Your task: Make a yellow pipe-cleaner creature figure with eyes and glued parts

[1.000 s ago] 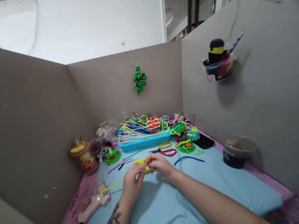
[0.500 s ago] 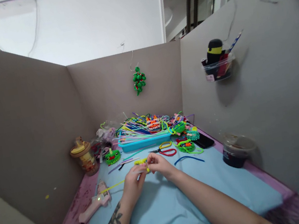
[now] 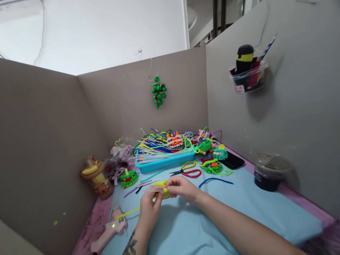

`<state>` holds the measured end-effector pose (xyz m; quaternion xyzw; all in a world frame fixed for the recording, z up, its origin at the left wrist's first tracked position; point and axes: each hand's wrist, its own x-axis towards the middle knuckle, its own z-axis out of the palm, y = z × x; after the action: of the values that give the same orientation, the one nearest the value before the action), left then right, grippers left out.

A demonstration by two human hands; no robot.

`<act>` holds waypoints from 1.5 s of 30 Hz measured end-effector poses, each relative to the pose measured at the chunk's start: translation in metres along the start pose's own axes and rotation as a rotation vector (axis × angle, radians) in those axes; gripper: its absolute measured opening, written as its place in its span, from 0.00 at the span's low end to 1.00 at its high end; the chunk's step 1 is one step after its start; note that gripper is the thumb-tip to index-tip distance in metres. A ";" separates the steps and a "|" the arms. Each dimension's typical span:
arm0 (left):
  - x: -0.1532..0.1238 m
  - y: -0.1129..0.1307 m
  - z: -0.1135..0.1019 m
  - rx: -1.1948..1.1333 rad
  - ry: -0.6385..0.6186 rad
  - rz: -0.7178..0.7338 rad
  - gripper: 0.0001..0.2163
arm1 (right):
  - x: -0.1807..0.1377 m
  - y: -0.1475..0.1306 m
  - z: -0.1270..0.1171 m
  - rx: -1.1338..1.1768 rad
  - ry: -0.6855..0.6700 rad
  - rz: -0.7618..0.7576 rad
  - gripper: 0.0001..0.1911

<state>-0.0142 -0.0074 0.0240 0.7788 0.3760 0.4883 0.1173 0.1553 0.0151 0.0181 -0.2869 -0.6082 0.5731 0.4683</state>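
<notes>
A small yellow fuzzy piece (image 3: 166, 190), which looks like bent pipe cleaner, sits between my hands above the blue cloth. My left hand (image 3: 149, 205) pinches it from the left, and a pale strip shows along those fingers. From the other side my right hand (image 3: 183, 189) grips its edge with thumb and forefinger. The fingers hide part of its shape. A yellow pipe cleaner strand (image 3: 129, 212) runs leftward from beside my left hand toward the pink hot glue gun (image 3: 113, 227), whose small light glows. Beyond my hands lie scissors (image 3: 190, 169) with red and yellow handles.
Behind is a blue tray (image 3: 153, 165) heaped with pipe cleaners. A green frog-like figure (image 3: 129, 178) and a lidded cup (image 3: 97, 179) stand left. A phone (image 3: 232, 160), a blue pipe cleaner (image 3: 214, 179) and a dark tub (image 3: 267, 176) are right. Grey panels enclose the table.
My left hand has shifted slightly left and its wrist has turned. More of the yellow piece shows between my fingers. My right hand keeps its pinch in nearly the same place.
</notes>
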 end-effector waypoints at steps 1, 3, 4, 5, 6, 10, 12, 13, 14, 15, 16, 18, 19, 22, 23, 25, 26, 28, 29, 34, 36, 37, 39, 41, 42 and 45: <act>0.000 0.000 0.000 -0.007 0.007 -0.006 0.08 | 0.000 0.002 0.000 -0.011 -0.014 -0.004 0.12; 0.000 -0.001 0.000 -0.016 0.021 -0.012 0.08 | 0.001 0.005 -0.001 -0.019 -0.024 -0.014 0.14; 0.000 0.000 0.000 -0.018 0.024 -0.012 0.08 | 0.001 0.006 -0.001 -0.021 -0.024 -0.015 0.14; 0.000 0.000 0.000 -0.020 0.025 -0.010 0.08 | 0.001 0.007 0.000 -0.024 -0.025 -0.012 0.15; 0.000 0.000 0.000 -0.022 0.027 -0.007 0.07 | 0.001 0.008 0.000 -0.028 -0.027 -0.006 0.16; 0.000 0.001 -0.001 -0.051 0.028 -0.004 0.07 | 0.000 0.005 0.002 -0.093 -0.013 -0.021 0.14; 0.000 0.001 -0.001 -0.077 0.034 -0.029 0.07 | -0.002 0.002 0.003 -0.174 0.006 -0.072 0.12; -0.001 0.001 -0.001 -0.090 0.038 -0.052 0.07 | -0.003 0.000 0.004 -0.229 0.015 -0.108 0.11; -0.001 0.002 -0.001 -0.104 0.040 -0.081 0.07 | -0.004 -0.002 0.004 -0.290 0.025 -0.151 0.10; -0.001 0.002 -0.001 -0.118 0.040 -0.114 0.07 | -0.005 -0.003 0.004 -0.356 0.034 -0.199 0.09; -0.001 0.002 -0.001 -0.131 0.035 -0.150 0.07 | -0.006 -0.004 0.005 -0.420 0.042 -0.246 0.07; -0.002 0.001 0.000 -0.149 0.021 -0.225 0.07 | -0.007 -0.005 0.005 -0.525 0.057 -0.331 0.05; -0.002 0.000 0.001 -0.157 0.018 -0.260 0.08 | -0.007 -0.005 0.005 -0.567 0.067 -0.368 0.04; -0.002 -0.006 0.004 -0.207 0.004 -0.347 0.09 | -0.007 -0.003 0.004 -0.676 0.103 -0.465 0.02; -0.001 -0.007 0.005 -0.229 -0.003 -0.376 0.09 | -0.006 -0.001 0.003 -0.710 0.115 -0.492 0.03; -0.001 -0.009 0.007 -0.272 -0.021 -0.440 0.10 | -0.006 0.000 0.001 -0.775 0.144 -0.525 0.04; 0.000 -0.010 0.008 -0.293 -0.029 -0.471 0.10 | -0.005 0.001 0.000 -0.808 0.161 -0.533 0.04; 0.000 -0.009 0.009 -0.338 -0.041 -0.512 0.11 | -0.006 0.002 -0.001 -0.880 0.200 -0.542 0.04; 0.000 -0.009 0.009 -0.361 -0.044 -0.524 0.11 | -0.006 0.003 -0.001 -0.922 0.220 -0.549 0.04; 0.000 -0.005 0.011 -0.446 -0.027 -0.581 0.14 | -0.009 0.004 0.008 -1.187 0.339 -0.612 0.07; 0.001 -0.002 0.010 -0.474 -0.028 -0.601 0.15 | -0.010 0.005 0.014 -1.266 0.371 -0.641 0.09; 0.001 -0.001 0.010 -0.484 -0.029 -0.608 0.15 | -0.011 0.006 0.016 -1.292 0.375 -0.658 0.10; 0.002 0.002 0.008 -0.482 -0.024 -0.617 0.17 | -0.011 0.008 0.020 -1.310 0.366 -0.692 0.11; 0.003 0.005 0.006 -0.445 -0.006 -0.623 0.17 | -0.011 0.009 0.022 -1.267 0.343 -0.704 0.10; 0.004 0.005 0.005 -0.420 0.000 -0.622 0.17 | -0.011 0.009 0.022 -1.218 0.329 -0.698 0.10; 0.005 0.005 0.002 -0.364 0.000 -0.596 0.16 | -0.010 0.009 0.020 -1.018 0.272 -0.660 0.06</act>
<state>-0.0089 -0.0068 0.0293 0.6010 0.4937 0.4917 0.3915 0.1403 -0.0008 0.0089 -0.3416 -0.7967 -0.0055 0.4985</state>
